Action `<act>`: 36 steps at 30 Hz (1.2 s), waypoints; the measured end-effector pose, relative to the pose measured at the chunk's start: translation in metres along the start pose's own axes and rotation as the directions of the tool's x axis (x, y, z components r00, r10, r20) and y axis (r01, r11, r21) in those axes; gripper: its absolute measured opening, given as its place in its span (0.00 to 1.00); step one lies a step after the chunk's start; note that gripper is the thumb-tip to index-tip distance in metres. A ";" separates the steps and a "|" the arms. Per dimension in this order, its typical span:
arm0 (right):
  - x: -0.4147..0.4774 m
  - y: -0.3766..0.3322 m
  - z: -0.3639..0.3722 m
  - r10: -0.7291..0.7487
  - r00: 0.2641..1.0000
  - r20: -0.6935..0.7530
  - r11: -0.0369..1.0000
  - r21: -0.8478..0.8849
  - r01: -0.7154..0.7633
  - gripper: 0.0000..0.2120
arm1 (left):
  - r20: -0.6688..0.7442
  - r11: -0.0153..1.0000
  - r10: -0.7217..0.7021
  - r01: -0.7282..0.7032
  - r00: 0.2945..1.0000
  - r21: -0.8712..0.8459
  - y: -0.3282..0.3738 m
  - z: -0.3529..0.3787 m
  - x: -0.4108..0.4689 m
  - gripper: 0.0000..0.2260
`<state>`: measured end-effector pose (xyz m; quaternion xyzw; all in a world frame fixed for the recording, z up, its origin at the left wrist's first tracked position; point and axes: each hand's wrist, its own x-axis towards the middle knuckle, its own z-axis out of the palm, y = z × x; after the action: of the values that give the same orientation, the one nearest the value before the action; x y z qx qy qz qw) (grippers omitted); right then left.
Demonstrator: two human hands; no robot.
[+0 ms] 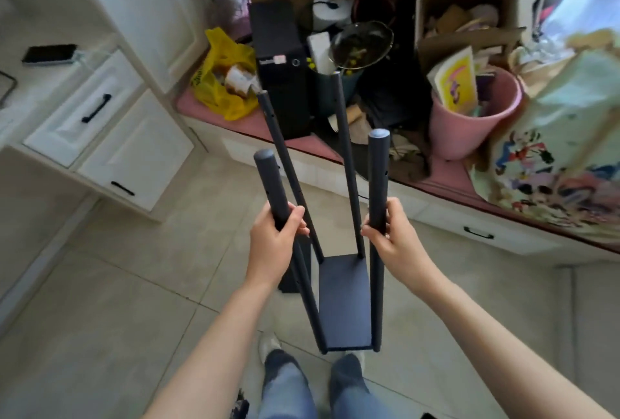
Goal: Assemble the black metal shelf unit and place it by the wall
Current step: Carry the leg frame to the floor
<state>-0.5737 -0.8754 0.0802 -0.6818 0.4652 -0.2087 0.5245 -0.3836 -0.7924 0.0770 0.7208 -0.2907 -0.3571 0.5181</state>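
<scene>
The black metal shelf unit stands upright before me, four round posts rising from one flat bottom shelf panel (345, 301). My left hand (273, 244) grips the near left post (273, 187) below its capped top. My right hand (392, 234) grips the near right post (379, 177) at the same height. The two far posts (345, 157) lean away toward the bench and have small screw holes. Another black part (295, 271) lies on the floor behind the left post, mostly hidden.
A low bench with a pink top (255, 123) carries a black computer tower (281, 63), a yellow bag (221, 76), a pink bucket (466, 130), cardboard boxes and clutter. A white cabinet with drawers (97, 137) stands left. My feet (315, 368) are on tiled floor.
</scene>
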 end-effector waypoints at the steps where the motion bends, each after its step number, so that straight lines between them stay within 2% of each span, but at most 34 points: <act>1: -0.001 0.011 -0.013 0.020 1.000 -0.011 1.000 -0.002 -0.020 0.11 | 0.027 1.000 -0.016 0.016 1.000 0.014 -0.002 0.016 -0.001 0.05; 10: 0.002 0.097 -0.081 0.154 0.981 -0.115 0.988 -0.013 -0.156 0.11 | 0.194 0.971 -0.176 0.137 0.965 0.196 -0.057 0.112 0.003 0.04; 17: 0.009 0.161 -0.076 0.317 0.925 -0.210 0.948 0.060 -0.312 0.21 | 0.257 0.932 -0.254 0.165 0.932 0.322 -0.105 0.146 0.026 0.05; 21: 0.024 0.196 -0.063 0.424 0.880 -0.215 0.905 0.139 -0.402 0.22 | 0.301 0.901 -0.282 0.144 0.911 0.408 -0.132 0.159 0.048 0.08; 24: 0.034 0.221 -0.049 0.480 0.840 -0.251 0.876 0.176 -0.448 0.21 | 0.296 0.879 -0.304 0.147 0.905 0.453 -0.156 0.169 0.064 0.09; 29: 0.044 0.262 -0.025 0.535 0.795 -0.284 0.845 0.186 -0.502 0.17 | 0.213 0.856 -0.348 0.217 0.913 0.469 -0.203 0.183 0.072 0.05; 36: 0.051 0.306 -0.002 0.581 0.745 -0.328 0.813 0.192 -0.550 0.16 | 0.168 0.848 -0.394 0.287 0.903 0.446 -0.250 0.195 0.074 0.09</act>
<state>-0.6781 -0.9250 -0.2082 -0.4343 0.7311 -0.1840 0.4929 -0.4883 -0.8826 -0.2176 0.8018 -0.2892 -0.4639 0.2412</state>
